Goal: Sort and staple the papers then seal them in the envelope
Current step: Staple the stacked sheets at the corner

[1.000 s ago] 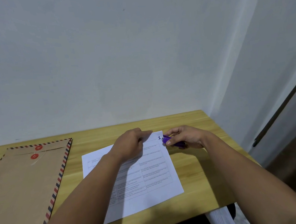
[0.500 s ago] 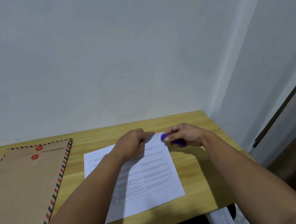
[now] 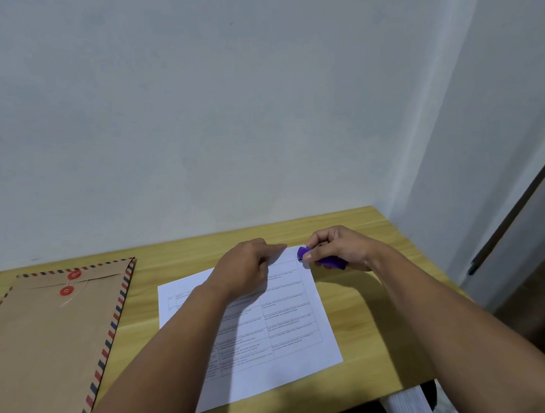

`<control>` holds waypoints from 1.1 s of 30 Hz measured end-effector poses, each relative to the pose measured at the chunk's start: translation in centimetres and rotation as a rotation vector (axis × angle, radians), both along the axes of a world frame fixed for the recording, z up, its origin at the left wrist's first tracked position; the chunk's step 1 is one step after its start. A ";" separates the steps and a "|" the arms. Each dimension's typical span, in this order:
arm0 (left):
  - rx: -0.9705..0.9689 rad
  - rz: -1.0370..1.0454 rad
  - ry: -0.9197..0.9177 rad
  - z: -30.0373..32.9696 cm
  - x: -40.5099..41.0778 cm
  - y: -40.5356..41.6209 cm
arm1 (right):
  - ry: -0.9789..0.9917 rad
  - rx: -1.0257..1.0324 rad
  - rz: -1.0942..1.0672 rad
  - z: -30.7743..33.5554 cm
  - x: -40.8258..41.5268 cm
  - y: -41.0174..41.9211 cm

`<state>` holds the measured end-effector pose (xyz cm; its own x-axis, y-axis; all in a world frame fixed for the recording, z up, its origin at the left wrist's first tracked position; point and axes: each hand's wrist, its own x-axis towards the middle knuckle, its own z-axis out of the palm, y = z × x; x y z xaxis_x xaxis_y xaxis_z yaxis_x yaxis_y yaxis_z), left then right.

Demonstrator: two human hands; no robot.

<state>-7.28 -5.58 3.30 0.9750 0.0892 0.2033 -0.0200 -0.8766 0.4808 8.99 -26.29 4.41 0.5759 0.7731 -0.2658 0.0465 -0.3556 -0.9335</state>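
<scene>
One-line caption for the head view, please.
Left hand pins the papers while right hand sets a purple stapler at their corner; envelope waits alongside.

Plain room corner looking like a home or small office, small wooden counter (image 3: 350, 228) sitting against bare pale walls (image 3: 189, 114), printed papers (image 3: 286, 325) and string-tie envelope (image 3: 45, 344) lying on it

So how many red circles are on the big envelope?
2. One red circle is on the flap near the envelope top; the other red circle sits just below it.
</scene>
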 end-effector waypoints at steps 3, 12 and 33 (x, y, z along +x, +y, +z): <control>-0.013 0.009 0.006 0.3 0.1 -0.2 | 0.007 -0.005 -0.019 -0.1 0.2 0.0; -0.002 0.002 0.010 0.8 0.1 -0.5 | 0.065 -0.011 -0.032 0.4 -0.1 -0.6; 0.035 0.047 -0.001 1.4 0.1 -1.6 | -0.401 -0.803 -0.496 -3.2 2.3 -10.2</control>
